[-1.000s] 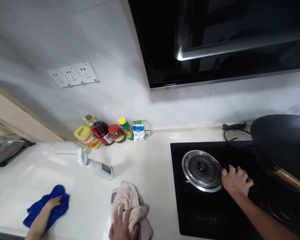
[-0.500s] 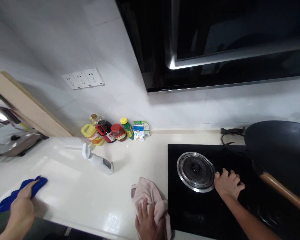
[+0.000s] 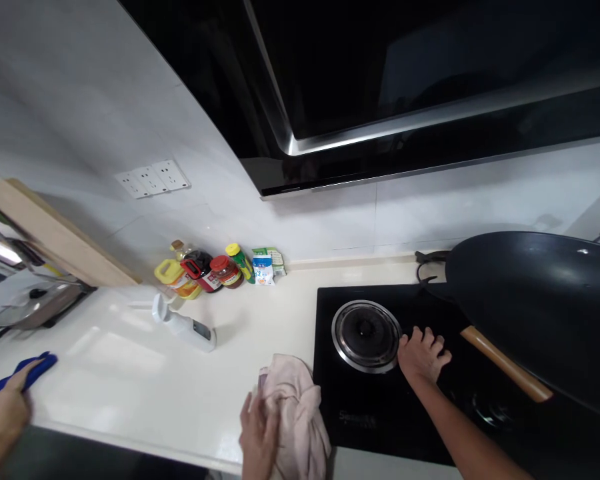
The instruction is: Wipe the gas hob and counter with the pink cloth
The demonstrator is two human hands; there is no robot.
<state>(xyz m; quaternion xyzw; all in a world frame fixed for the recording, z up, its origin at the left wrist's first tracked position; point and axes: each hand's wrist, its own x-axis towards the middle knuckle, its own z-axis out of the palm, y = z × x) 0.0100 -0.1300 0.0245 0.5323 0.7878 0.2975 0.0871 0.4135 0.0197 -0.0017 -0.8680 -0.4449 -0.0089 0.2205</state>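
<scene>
1 towel (image 3: 297, 407), probably light, soft and floppy, best grasped at its bunched middle, lies against the right side of the left hand (image 3: 260, 432), whose grip cannot be told, while the right hand (image 3: 423, 358) rests spread and unladen on the cooktop (image 3: 380, 397).

Pale pink on the towel (image 3: 300, 420), black across the stove (image 3: 345, 393), deep blue on the cloth (image 3: 40, 368), creamy white table (image 3: 240, 363), and there, a bright red jar lid (image 3: 219, 263)!

One head-worn camera looks forward and down from above and behind the right hand (image 3: 423, 355) — fairly near — facing the wall (image 3: 325, 223) beyond and the counter (image 3: 210, 387) leftward.
</scene>
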